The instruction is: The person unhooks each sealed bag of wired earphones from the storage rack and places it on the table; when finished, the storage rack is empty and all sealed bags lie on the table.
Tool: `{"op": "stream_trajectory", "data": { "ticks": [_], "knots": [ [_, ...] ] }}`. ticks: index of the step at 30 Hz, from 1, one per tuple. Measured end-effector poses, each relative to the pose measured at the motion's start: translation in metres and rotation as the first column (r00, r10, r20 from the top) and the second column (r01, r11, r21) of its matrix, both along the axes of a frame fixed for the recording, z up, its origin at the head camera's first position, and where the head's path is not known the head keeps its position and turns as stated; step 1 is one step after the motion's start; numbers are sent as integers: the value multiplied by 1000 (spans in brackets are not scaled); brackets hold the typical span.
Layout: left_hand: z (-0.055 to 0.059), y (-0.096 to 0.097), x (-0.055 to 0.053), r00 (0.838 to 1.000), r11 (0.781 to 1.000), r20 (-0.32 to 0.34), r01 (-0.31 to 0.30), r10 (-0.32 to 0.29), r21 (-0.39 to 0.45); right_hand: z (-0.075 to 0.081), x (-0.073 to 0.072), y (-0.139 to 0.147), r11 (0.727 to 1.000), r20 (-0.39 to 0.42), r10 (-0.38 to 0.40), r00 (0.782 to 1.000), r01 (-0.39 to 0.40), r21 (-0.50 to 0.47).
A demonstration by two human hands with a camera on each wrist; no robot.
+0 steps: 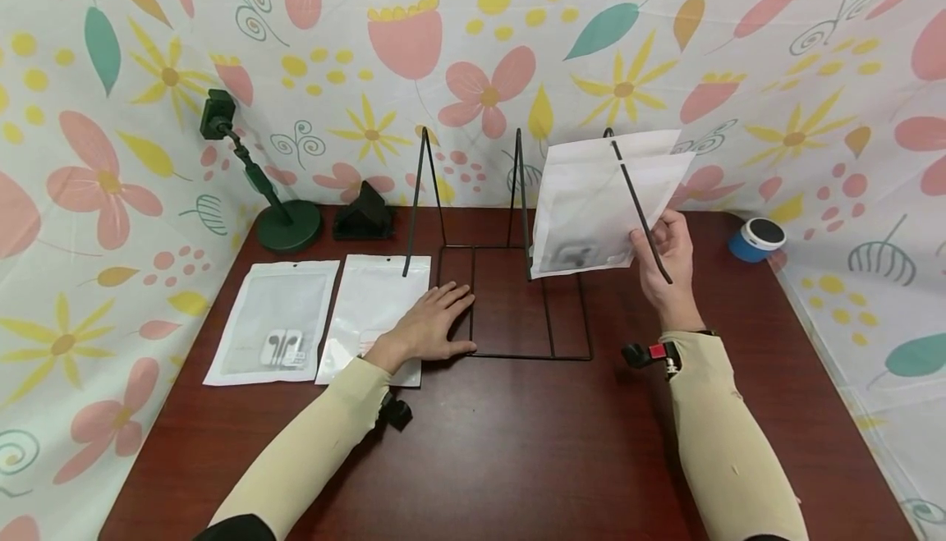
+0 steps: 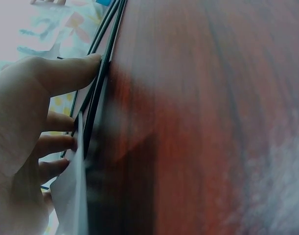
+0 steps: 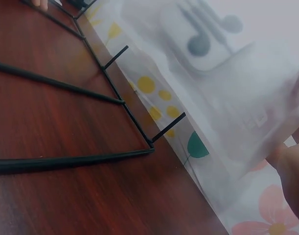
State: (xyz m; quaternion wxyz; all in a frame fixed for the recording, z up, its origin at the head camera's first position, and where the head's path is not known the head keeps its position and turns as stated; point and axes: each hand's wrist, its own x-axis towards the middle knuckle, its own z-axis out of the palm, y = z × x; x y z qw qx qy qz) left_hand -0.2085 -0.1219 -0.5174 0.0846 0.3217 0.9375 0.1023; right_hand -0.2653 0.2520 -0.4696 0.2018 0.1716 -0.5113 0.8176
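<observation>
My right hand (image 1: 668,266) pinches the lower right edge of a white zip pouch (image 1: 572,204) with earphones inside. The pouch is raised at the black wire rack's right prong (image 1: 641,204), which crosses its front from the top edge downward. In the right wrist view the pouch (image 3: 222,103) shows the earphones through its face, with part of my hand (image 3: 293,164) at its edge. My left hand (image 1: 436,323) rests, fingers spread, on the left side of the rack's base (image 1: 517,356). Its thumb (image 2: 76,73) touches the base bar in the left wrist view.
Two more pouches lie flat on the left, one with earphones (image 1: 251,303), the other white (image 1: 362,295) and partly under my left forearm. Behind stand a green stand (image 1: 288,225) and a black holder (image 1: 364,217). A blue jar (image 1: 752,244) sits at the right.
</observation>
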Motion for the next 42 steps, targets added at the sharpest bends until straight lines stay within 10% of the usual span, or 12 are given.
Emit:
{"op": "stream_trajectory", "data": {
  "ticks": [42],
  "knots": [
    [-1,1,-1,999,1000,32,-14,14,5,8,38,-3,999,-25,-34,999,34,1]
  ]
}}
